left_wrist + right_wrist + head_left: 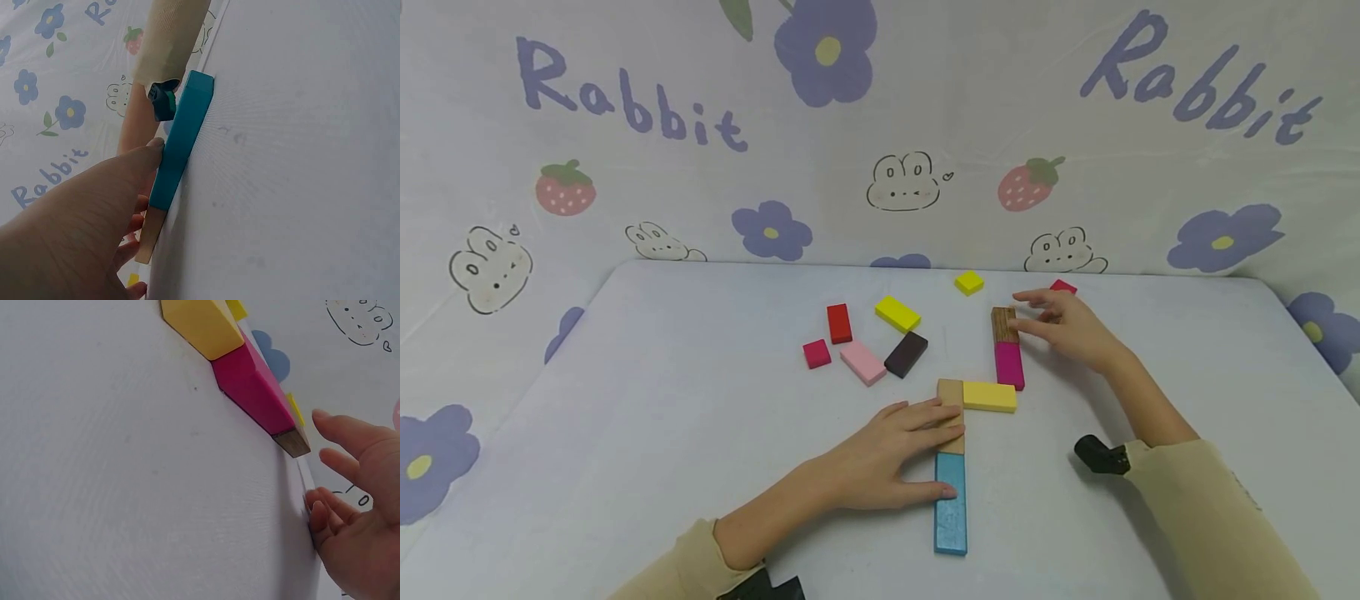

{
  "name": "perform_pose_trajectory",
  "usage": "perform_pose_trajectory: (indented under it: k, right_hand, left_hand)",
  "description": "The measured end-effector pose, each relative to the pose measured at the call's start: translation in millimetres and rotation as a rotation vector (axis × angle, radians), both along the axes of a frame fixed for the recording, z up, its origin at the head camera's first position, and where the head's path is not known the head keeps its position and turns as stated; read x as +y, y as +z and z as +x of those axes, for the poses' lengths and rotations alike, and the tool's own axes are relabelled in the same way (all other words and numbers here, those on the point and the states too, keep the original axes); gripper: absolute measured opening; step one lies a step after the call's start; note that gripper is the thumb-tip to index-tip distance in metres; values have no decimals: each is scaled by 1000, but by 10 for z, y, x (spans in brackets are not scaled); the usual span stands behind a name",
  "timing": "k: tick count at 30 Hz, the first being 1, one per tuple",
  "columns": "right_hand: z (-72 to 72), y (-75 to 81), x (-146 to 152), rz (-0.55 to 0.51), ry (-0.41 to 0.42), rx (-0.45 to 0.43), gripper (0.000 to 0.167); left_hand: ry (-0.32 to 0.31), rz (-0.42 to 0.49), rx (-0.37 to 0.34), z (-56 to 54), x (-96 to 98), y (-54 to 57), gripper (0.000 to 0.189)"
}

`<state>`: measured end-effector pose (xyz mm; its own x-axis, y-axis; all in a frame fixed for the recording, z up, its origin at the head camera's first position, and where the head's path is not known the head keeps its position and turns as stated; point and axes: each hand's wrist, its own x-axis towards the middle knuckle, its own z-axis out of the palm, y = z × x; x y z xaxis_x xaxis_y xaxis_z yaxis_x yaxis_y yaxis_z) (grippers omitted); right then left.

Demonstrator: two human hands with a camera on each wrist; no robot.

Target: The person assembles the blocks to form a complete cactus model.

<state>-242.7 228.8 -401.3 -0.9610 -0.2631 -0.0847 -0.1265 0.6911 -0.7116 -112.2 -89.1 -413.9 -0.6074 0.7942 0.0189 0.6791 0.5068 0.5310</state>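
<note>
Blue block (951, 527) and tan block (950, 390) lie end to end on the white surface (625, 433), forming a straight strip that runs away from the person. The left hand (887, 458) rests across this strip, its thumb on the blue block and its fingers spread apart and reaching over the tan block, curled round nothing. From the far end of the tan block, a pale yellow block (989, 397) juts out to the right, touching it at a right angle. A magenta block (1010, 365) meets the pale yellow block near its right end and points away from the person, and a wood-grained brown block (1003, 325) continues that line, end against end. Beside the brown block is the right hand (1067, 329), thumb and fingers apart and gripping nothing; whether the thumb touches the brown block I cannot tell. Just behind this hand a red piece (1063, 286) shows, partly hidden. Left of the brown block and well apart from the joined shape lie a red block (839, 323), a crimson square (817, 354), a pink block (862, 362), a near-black block (906, 354) and a bright yellow block (898, 313), with a small yellow piece (969, 282) farther back.
</note>
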Motion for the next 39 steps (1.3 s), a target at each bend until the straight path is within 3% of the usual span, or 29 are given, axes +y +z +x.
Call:
perform_pose_trajectory:
  k: [7,11,15,26,39]
  right_hand:
    - [1,28,117,-69,-164,89,52]
    - [-15,36,181,-67,-259,160,49]
    - [-66,37,220,-37,-326,165,50]
    - [-160,-19,305,20,-295,89,54]
    - [-161,-45,301,41,-260,27,66]
  left_hand:
    - [-2,10,-1,5,-3,-2,72]
    - [-4,9,11,5,-10,-14,72]
    - [-6,12,4,1,-15,-21,72]
    - [-14,22,13,9,-19,-1,71]
    - [-11,17,9,10,-15,8,71]
